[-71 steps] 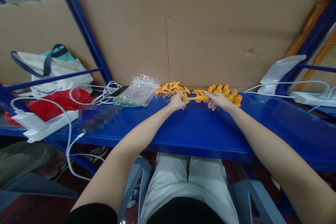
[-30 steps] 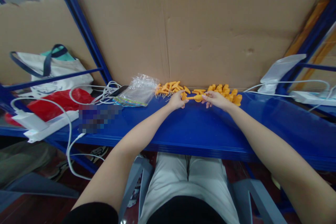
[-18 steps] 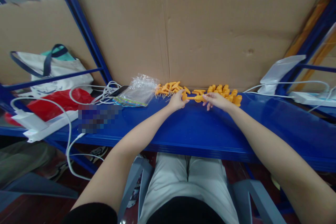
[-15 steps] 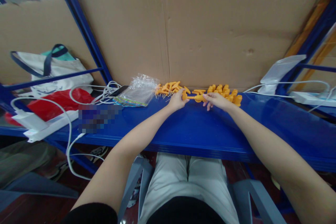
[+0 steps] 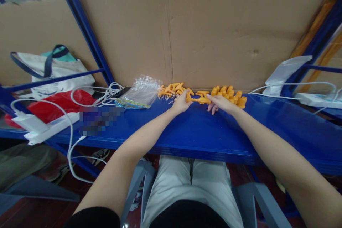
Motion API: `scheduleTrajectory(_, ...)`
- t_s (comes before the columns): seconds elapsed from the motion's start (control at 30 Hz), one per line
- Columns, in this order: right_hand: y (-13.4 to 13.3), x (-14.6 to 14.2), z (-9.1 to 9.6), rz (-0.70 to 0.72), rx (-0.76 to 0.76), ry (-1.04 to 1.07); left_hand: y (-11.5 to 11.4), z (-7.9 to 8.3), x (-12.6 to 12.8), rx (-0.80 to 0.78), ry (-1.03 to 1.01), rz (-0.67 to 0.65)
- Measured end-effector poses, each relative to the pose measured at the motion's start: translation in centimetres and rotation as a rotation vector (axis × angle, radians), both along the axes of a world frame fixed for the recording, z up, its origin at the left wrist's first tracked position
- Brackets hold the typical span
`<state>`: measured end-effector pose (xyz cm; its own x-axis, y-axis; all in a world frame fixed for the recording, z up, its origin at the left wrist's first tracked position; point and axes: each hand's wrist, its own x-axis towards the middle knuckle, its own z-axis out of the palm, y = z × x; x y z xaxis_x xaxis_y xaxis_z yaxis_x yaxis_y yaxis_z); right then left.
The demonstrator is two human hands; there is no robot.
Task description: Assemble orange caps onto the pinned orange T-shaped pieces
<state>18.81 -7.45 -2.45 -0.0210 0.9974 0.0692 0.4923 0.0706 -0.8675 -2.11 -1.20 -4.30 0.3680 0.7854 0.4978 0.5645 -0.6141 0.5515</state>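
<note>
Above the far part of the blue shelf, my left hand (image 5: 181,103) pinches an orange corkscrew handle (image 5: 188,97) at its left end. My right hand (image 5: 221,104) grips an orange plastic sleeve (image 5: 204,99), its lower fingers partly curled. Handle and sleeve are in line, joined by a narrow section; how far one sits in the other is too small to tell. Left of my hands lies a heap of orange T-handled corkscrews (image 5: 176,87) with metal spirals. Behind my right hand, several orange sleeves (image 5: 236,96) stand in a cluster.
Clear plastic bags (image 5: 141,94) lie left of the corkscrews. Further left are white cables (image 5: 113,89), a power strip (image 5: 53,128), a red bag (image 5: 61,105) and a tote bag (image 5: 61,71). Cardboard (image 5: 203,28) rises behind the blue shelf (image 5: 195,131).
The orange pieces between my hands have turned slightly, and the section between them looks different. Both hands keep nearly the same place and hold.
</note>
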Motion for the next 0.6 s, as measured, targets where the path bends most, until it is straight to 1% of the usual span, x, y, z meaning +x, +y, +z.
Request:
scheduleTrajectory(0.2,-0.18,-0.42,0.36,-0.036,-0.026,0.023,-0.39,0.31,0.13,-0.018,-0.053,0.001)
scheduleTrajectory(0.43,-0.14,-0.68,0.69,-0.063,-0.016,0.002,-0.9,0.65,0.19,-0.002,0.02,0.068)
scheduleTrajectory(0.6,0.11,-0.59,0.36,-0.049,0.019,0.026,-0.74,0.64,0.13,-0.006,0.048,0.094)
